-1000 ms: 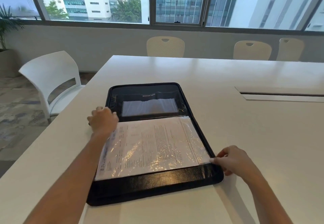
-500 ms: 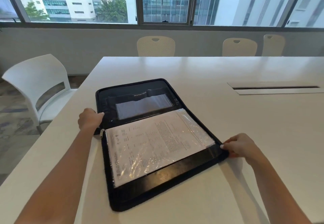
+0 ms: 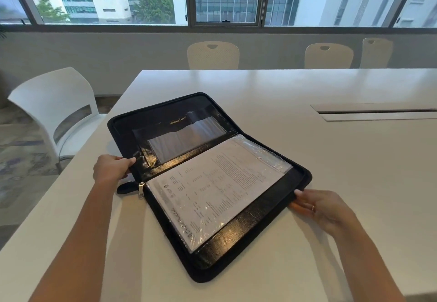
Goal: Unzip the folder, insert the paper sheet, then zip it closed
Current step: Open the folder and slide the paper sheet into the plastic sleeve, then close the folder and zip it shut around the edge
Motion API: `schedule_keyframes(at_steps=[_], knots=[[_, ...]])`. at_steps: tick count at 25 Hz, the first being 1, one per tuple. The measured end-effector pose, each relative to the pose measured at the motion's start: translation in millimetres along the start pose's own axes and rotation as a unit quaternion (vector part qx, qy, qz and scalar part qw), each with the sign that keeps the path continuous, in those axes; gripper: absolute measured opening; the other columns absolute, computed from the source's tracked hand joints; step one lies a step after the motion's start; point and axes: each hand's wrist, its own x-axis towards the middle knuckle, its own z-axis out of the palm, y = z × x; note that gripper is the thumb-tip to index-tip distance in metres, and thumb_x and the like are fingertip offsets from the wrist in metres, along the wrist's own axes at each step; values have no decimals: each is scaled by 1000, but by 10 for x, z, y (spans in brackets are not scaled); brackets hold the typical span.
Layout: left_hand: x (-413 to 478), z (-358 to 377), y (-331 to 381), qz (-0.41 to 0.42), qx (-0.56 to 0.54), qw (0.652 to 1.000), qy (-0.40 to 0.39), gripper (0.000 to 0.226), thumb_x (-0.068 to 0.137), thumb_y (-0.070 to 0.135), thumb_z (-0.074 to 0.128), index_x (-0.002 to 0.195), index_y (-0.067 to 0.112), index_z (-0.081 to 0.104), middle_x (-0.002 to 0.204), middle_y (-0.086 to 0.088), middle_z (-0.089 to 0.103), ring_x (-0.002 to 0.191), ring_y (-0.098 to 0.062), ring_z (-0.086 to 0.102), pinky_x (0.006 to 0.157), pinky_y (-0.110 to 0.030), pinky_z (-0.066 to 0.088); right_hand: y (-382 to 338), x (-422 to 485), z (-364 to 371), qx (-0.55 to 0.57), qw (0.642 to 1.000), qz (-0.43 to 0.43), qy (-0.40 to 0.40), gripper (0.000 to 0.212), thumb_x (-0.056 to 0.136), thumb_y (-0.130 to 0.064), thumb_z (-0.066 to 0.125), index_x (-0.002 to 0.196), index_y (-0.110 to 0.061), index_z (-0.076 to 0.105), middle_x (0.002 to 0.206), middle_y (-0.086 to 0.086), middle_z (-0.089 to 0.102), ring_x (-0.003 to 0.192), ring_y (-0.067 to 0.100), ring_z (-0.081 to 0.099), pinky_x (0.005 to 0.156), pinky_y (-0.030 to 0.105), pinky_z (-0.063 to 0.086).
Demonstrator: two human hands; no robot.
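Note:
A black zip folder (image 3: 238,235) lies open and flat on the white table (image 3: 354,183), turned at an angle. On its near half rests a printed paper sheet (image 3: 212,188) under a clear plastic sleeve. The far half shows a clear pocket (image 3: 182,138). A silver zipper pull (image 3: 141,189) sits at the left end of the spine. My left hand (image 3: 111,168) grips the folder's left edge beside the spine. My right hand (image 3: 316,206) touches the folder's right edge with its fingertips.
A white chair (image 3: 54,112) stands off the table's left edge. Three cream chairs (image 3: 212,54) line the far side under the windows. A cable slot (image 3: 378,111) is set into the table at the right.
The folder has turned counter-clockwise on the table between my two hands, and its near corner has swung right. Both hands stay at its left and right edges.

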Motion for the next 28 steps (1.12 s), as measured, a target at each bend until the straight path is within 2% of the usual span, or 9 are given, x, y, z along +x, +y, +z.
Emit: schedule_keyframes(at_steps=[3, 9, 13, 17, 19, 21, 23, 25, 28], knots=[[-58, -16, -29, 3, -7, 1000, -3, 21, 82, 24, 76, 80, 10, 61, 85, -13, 71, 76, -24, 68, 87, -47, 55, 180, -54, 33, -53, 998, -12, -15, 10, 84, 10, 63, 94, 10, 64, 83, 28, 73, 70, 33, 74, 58, 33, 62], [-364, -137, -139, 36, -100, 992, -72, 22, 83, 12, 74, 101, 3, 65, 96, -18, 70, 81, -24, 67, 80, -40, 54, -58, 442, 161, -45, 994, -75, 65, 11, 85, 7, 63, 96, 12, 64, 77, 24, 69, 53, 24, 71, 49, 30, 60], [-822, -123, -158, 113, -122, 983, -81, 14, 79, 11, 79, 87, 16, 68, 87, -16, 73, 74, -27, 69, 83, -47, 56, -409, 818, 353, -18, 990, -108, 91, 15, 85, 9, 62, 99, 7, 65, 67, 15, 66, 48, 19, 66, 42, 24, 55], [-1244, -18, -123, 158, -106, 980, -64, 18, 77, 19, 80, 93, 17, 71, 79, -4, 75, 74, -23, 72, 82, -45, 56, -649, 1166, 530, -169, 978, -96, 73, 19, 82, 11, 64, 102, 11, 65, 76, 17, 62, 62, 24, 57, 60, 28, 50], [-1409, 5, -67, 188, -93, 977, -43, 20, 76, 25, 81, 94, 22, 72, 76, 6, 74, 71, -12, 71, 76, -36, 57, -705, 1277, 593, -257, 955, -112, 94, 20, 79, 10, 68, 98, 15, 65, 78, 21, 58, 58, 26, 51, 56, 33, 42], [-1564, 40, 4, 215, -81, 973, -26, 16, 75, 28, 81, 85, 28, 69, 72, 14, 72, 66, 0, 68, 69, -30, 54, -730, 1315, 615, -304, 937, -127, 117, 5, 77, 6, 72, 78, 9, 68, 74, 19, 61, 64, 30, 58, 62, 36, 50], [-1710, 110, 55, 238, -63, 969, -16, 15, 76, 31, 81, 78, 29, 66, 69, 18, 69, 65, 5, 65, 65, -26, 51, -742, 1300, 604, -289, 938, -141, 125, 15, 77, 3, 73, 66, -2, 64, 75, 16, 63, 80, 33, 65, 80, 37, 56], [-1853, 203, 86, 258, -44, 965, -9, 18, 77, 34, 79, 73, 27, 63, 66, 20, 67, 63, 8, 63, 61, -22, 49, -733, 1207, 617, -225, 954, -164, 109, 16, 78, 2, 73, 94, 0, 69, 97, 17, 68, 98, 32, 65, 95, 40, 53], [-2019, 350, 134, 284, -27, 959, -5, 23, 77, 36, 79, 69, 26, 59, 65, 19, 66, 60, 8, 62, 59, -17, 47, -765, 939, 709, -128, 976, -178, 16, 33, 84, -1, 69, 117, 2, 64, 108, 18, 69, 100, 30, 68, 90, 36, 56]])
